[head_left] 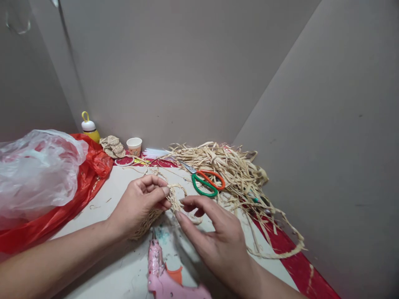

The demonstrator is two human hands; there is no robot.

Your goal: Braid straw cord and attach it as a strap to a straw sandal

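My left hand (140, 199) pinches a woven piece of pale braided straw (175, 198) between thumb and fingers. More of the weave hangs beneath that palm, partly hidden. On the right side of the braid, my right hand (215, 232) has its thumb and forefinger tips loosely closed about the strand, which curls behind its fingers. Below both hands lies a pink glue gun (156, 265) with an orange trigger, its nozzle pointing up toward the weave. Scissors (207, 180) with one green and one orange handle rest beyond my right hand, partly on loose straw.
A large heap of dry straw (224, 166) lies at the back right, and a braided cord loops off it. Red and clear plastic bags (40, 166) fill the left. Along the back stand a yellow bottle (91, 131), a paper cup (134, 146) and glue sticks (155, 153). Grey walls enclose the table.
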